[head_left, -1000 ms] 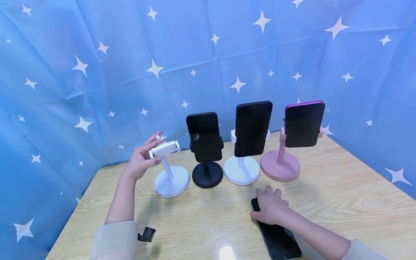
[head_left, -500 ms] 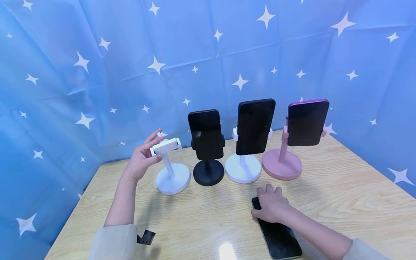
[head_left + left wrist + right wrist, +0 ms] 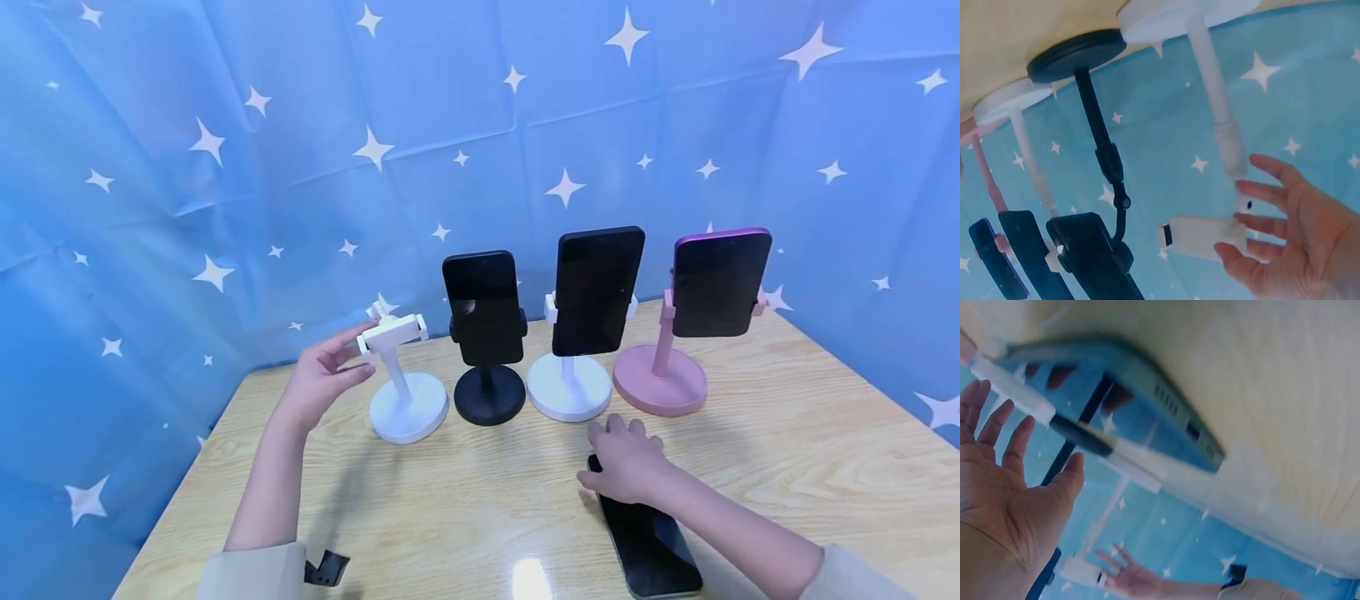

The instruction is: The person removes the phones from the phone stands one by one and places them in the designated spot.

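Note:
A white phone stand with nothing in its clamp stands at the left end of a row. Beside that clamp is my left hand, its fingers parted and loosely bent, the tips right at the clamp's side and back. My right hand hovers over the far end of a dark smartphone lying screen up on the table. In the right wrist view, the palm and spread fingers of that hand show apart from the phone, whose edge with port and speaker holes faces the camera.
Rightward in the row stand a black stand, another white stand and a pink stand, each clamping an upright phone. Behind the wooden table hangs a blue curtain with white stars. A small black device sits at my left cuff.
My left hand has let go of the white stand's clamp and drawn slightly left. My right hand's fingers have loosened over the phone. The head view has shifted a little.

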The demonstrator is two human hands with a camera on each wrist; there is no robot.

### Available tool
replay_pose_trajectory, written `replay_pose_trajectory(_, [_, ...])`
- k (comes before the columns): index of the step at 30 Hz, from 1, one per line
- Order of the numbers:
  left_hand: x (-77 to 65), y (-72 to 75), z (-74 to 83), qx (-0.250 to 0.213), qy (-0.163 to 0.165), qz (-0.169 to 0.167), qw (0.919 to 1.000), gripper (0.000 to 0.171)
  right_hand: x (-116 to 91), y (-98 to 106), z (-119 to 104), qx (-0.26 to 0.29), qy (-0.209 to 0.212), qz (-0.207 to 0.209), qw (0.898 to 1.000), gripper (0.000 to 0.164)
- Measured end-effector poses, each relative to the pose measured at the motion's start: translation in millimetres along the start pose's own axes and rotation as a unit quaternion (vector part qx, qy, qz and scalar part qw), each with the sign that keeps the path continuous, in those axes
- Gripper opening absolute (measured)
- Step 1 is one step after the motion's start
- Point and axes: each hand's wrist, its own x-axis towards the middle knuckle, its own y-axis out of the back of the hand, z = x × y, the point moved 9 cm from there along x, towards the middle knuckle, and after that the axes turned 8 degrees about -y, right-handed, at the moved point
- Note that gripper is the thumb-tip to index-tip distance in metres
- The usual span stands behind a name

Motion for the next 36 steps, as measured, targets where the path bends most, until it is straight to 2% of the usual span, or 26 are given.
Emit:
replay_pose_trajectory(3, [-10.8,1.0,-7.6,0.017,0.035,-0.005,0.9992,0.057,-2,15,-12,0.041,0.028,0.036,0.998,0.045])
replay_pose_trajectory(5, [-18.6,2.3,-13.5,0.024,0.059,-0.002,0.998,0.056,-4,27,-23,0.078,0.058,0.066,0.993,0.042])
replay_pose_trajectory(9, [-30.8,2.1,-20.3,0.017,0.102,0.031,0.9942,0.048,-6,48,-42,0.151,0.109,0.109,0.977,0.044])
replay_pose_trajectory(12, [-34.8,-6.8,-18.0,0.01,0.12,0.042,0.9918,0.043,-7,65,-53,0.201,0.133,0.129,0.962,0.047])
replay_pose_trajectory(14, [-34.8,-18.3,-13.9,0.003,0.122,0.026,0.9922,0.042,-6,76,-58,0.226,0.143,0.139,0.954,0.048])
replay_pose_trajectory(16, [-33.7,-32.7,-9.3,0.004,0.123,-0.008,0.9924,0.041,-6,86,-62,0.246,0.155,0.143,0.946,0.048])
replay_pose_trajectory(21, [-26.0,-67.8,9.8,0.025,0.111,-0.086,0.9898,0.041,-3,102,-69,0.265,0.163,0.134,0.941,0.051])
replay_pose_trajectory(26, [-5.6,-96.4,34.0,0.031,0.069,-0.112,0.9908,0.047,4,110,-76,0.279,0.174,0.143,0.934,0.052])
replay_pose_trajectory(30, [9.2,-109.0,43.0,0.036,0.039,-0.101,0.9934,0.054,10,111,-82,0.282,0.174,0.147,0.932,0.052])
replay_pose_trajectory(36, [25.2,-110.6,49.4,-0.001,-0.005,-0.035,0.9994,0.047,17,114,-87,0.273,0.164,0.159,0.935,0.05])
